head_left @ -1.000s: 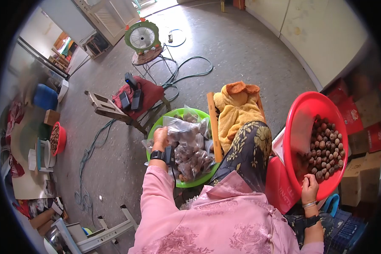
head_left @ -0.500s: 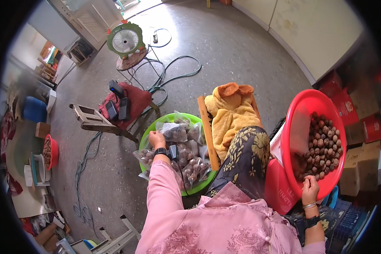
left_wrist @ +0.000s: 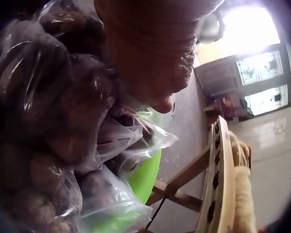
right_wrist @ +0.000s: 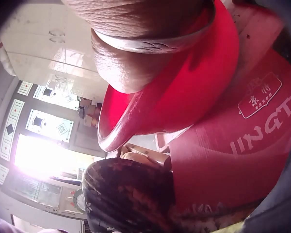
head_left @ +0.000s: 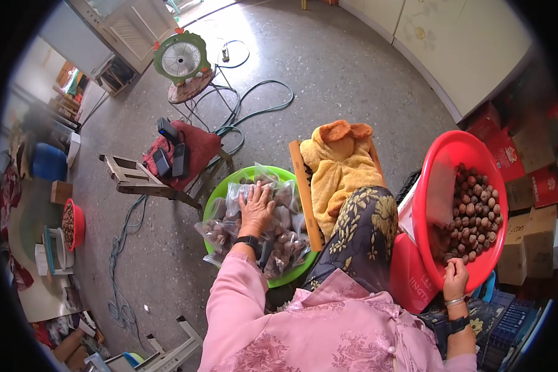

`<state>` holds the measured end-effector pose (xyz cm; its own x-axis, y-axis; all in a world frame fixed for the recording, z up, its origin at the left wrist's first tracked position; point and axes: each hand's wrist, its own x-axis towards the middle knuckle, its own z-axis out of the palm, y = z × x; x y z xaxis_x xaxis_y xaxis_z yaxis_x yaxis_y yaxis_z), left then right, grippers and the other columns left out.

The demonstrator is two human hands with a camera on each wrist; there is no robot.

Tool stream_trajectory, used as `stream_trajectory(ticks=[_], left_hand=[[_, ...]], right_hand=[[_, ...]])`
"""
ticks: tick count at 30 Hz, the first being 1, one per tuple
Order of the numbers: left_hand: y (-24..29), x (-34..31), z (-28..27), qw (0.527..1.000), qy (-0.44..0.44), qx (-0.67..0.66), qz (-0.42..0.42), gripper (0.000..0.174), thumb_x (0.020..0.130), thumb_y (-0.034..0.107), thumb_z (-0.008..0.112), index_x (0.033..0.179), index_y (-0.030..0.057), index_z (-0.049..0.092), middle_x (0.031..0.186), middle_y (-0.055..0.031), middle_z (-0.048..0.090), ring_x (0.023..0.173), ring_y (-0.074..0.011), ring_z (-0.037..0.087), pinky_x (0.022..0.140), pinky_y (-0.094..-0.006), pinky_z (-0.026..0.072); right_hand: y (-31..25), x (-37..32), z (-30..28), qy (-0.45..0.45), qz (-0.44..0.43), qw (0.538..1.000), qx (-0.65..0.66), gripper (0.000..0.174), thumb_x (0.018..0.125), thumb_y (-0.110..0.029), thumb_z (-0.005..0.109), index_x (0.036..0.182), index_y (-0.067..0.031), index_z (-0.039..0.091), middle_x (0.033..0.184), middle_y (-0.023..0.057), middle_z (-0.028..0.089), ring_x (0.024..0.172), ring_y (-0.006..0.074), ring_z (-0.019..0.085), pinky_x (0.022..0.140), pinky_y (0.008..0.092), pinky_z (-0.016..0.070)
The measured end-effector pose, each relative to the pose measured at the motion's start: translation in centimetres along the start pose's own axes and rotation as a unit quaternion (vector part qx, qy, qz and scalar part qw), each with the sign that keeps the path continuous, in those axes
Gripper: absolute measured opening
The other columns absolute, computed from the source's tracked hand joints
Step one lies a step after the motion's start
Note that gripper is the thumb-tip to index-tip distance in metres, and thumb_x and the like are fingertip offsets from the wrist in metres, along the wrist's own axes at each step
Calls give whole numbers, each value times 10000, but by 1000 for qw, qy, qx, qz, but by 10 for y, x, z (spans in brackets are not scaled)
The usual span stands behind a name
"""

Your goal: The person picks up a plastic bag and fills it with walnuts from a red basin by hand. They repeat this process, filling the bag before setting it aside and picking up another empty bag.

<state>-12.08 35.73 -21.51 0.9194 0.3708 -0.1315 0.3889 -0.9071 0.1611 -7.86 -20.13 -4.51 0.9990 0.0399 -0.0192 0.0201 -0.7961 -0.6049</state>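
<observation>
My left hand (head_left: 256, 211) lies with spread, straight fingers on top of clear plastic bags (head_left: 285, 248) filled with walnuts. These bags fill a green basin (head_left: 299, 271) in front of me; up close, the left wrist view shows several bags (left_wrist: 82, 111) beside the hand. At the right, my right hand (head_left: 456, 278) grips the near rim of a big red basin (head_left: 429, 173), its fingers curled. Loose walnuts (head_left: 474, 214) are heaped in that tilted basin. The right wrist view has the same hand (right_wrist: 136, 58) over the basin's red wall (right_wrist: 194, 82), fingertips hidden.
A wooden chair (head_left: 314, 223) with a yellow plush cloth (head_left: 338, 167) stands between the basins. Beyond are a stool with a red cushion (head_left: 195, 146), a green fan (head_left: 181, 59) and cables on the floor. A red carton (head_left: 412, 273) is below the red basin; more boxes (head_left: 521, 248) stack at right.
My left hand has shifted right from the left side of the bags and now lies spread over them. The right hand stays at the red basin's rim. The head view has shifted slightly.
</observation>
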Motion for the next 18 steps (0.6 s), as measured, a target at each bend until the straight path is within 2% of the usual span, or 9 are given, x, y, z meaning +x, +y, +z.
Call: stream_trajectory(ticks=[2,5,9,11,15,17,18], left_hand=[[-8,-5,1,1000,7,-16,1,566,890,394,433,1402,188,308,1487,-102,192,1365,-270,200,1083,-531,64],[-7,11,-4,999,-20,-29,-25,560,897,398,410,1405,189,299,1490,-96,188,1369,-277,187,1084,-528,68],[-6,25,13,997,-27,34,-67,551,899,415,395,1410,235,288,1495,-58,182,1368,-273,185,1081,-537,52],[-8,21,16,997,-24,41,-65,550,900,418,390,1412,249,280,1498,-58,173,1370,-271,180,1079,-542,48],[-10,6,12,996,-18,6,-82,563,893,423,410,1414,259,271,1498,-90,155,1373,-293,158,1066,-570,47],[-11,2,11,996,-15,-1,-93,568,890,425,419,1414,264,269,1498,-102,146,1372,-304,154,1059,-585,48],[-9,9,9,994,-23,-4,-105,576,885,427,428,1415,269,264,1499,-109,139,1372,-314,147,1052,-597,48]], right_hand=[[0,0,2,10,-5,1000,3,56,850,-29,469,852,-25,525,623,75,494,543,176,497,523,303,406],[-7,1,2,9,18,1000,13,56,851,-31,468,842,-24,522,623,73,488,545,172,495,526,303,407],[-4,2,1,1,32,999,2,56,856,-37,468,841,-24,520,624,69,488,554,166,496,530,298,407],[2,1,2,9,0,1000,-8,57,858,-42,470,843,-23,522,625,69,489,559,168,498,534,300,408],[3,1,3,16,10,1000,-5,53,856,-43,474,843,-22,521,639,79,495,561,179,501,540,305,409],[1,-1,5,39,-35,999,-7,73,878,-49,468,857,-36,536,618,21,488,470,81,452,437,229,361],[4,-1,6,38,-34,999,-7,73,878,-49,468,857,-36,536,618,21,488,470,81,452,437,229,361]])
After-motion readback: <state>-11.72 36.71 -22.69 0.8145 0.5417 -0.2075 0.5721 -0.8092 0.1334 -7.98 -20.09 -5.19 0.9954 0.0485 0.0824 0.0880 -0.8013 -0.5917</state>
